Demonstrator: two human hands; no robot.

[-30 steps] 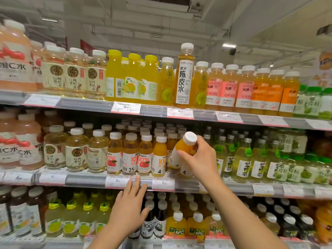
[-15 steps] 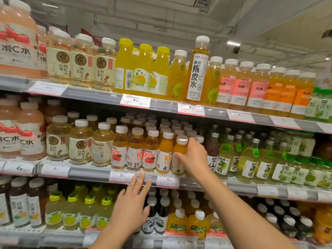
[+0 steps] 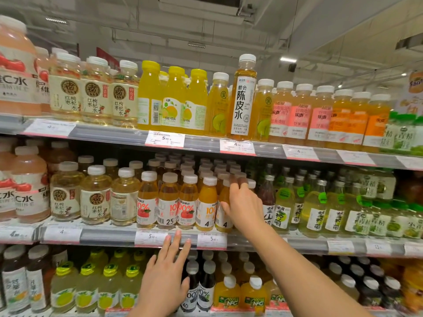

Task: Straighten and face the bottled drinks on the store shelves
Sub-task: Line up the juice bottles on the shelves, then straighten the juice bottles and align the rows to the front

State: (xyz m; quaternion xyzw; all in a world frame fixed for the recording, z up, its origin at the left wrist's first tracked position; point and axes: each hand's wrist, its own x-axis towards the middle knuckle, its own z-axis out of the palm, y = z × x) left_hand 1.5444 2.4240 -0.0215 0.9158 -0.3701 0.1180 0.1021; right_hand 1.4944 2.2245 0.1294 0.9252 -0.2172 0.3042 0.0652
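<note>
From the head camera I look at three shelves full of bottled drinks. My right hand [image 3: 245, 202] is at the middle shelf [image 3: 109, 235], near its front edge. It is on a small orange juice bottle [image 3: 225, 209] that stands upright in the front row, just beside another orange bottle [image 3: 207, 204] on its left. The thumb lies on the label side and the fingers [image 3: 240, 180] curl over the top, so the cap is hidden; the hand grips this bottle. To the left in the same row stand three apple juice bottles [image 3: 168, 200] with red fruit on the labels.

My left hand [image 3: 164, 277] is lower, with straight fingers spread a little and holding nothing. The fingertips touch the front rail of the middle shelf, between two price tags [image 3: 211, 240].

On the top shelf [image 3: 109, 133] one tall amber bottle [image 3: 242, 97] stands higher than its neighbours, at the front edge.
</note>
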